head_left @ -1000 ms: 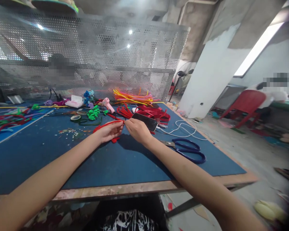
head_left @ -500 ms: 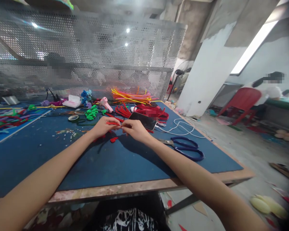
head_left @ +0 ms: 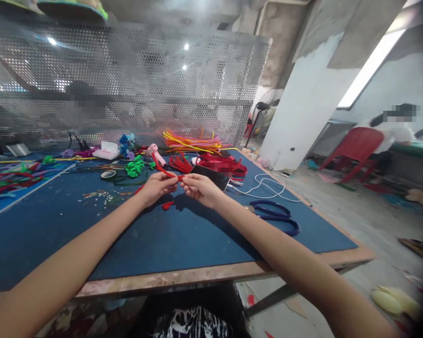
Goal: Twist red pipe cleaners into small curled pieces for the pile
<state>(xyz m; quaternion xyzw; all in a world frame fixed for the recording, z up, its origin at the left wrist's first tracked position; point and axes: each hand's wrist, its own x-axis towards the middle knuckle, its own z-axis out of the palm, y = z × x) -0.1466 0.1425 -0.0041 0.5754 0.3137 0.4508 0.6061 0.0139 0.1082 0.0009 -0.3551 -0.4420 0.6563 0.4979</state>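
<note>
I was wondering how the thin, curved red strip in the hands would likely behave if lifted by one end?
The thin, curved red strip is probably bendable but not limp, since one end arcs upward, apparently unsupported, beyond the left hand. It is likely light for its length, being slim and merely pinched by the right hand.

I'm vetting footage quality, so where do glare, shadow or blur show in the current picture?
Head view: bright light spots at the perforated screen; head view: a soft shadow on the blue mat below the right hand; head view: far right edge dark and smeared, fine detail on the red strip too soft to read.
</note>
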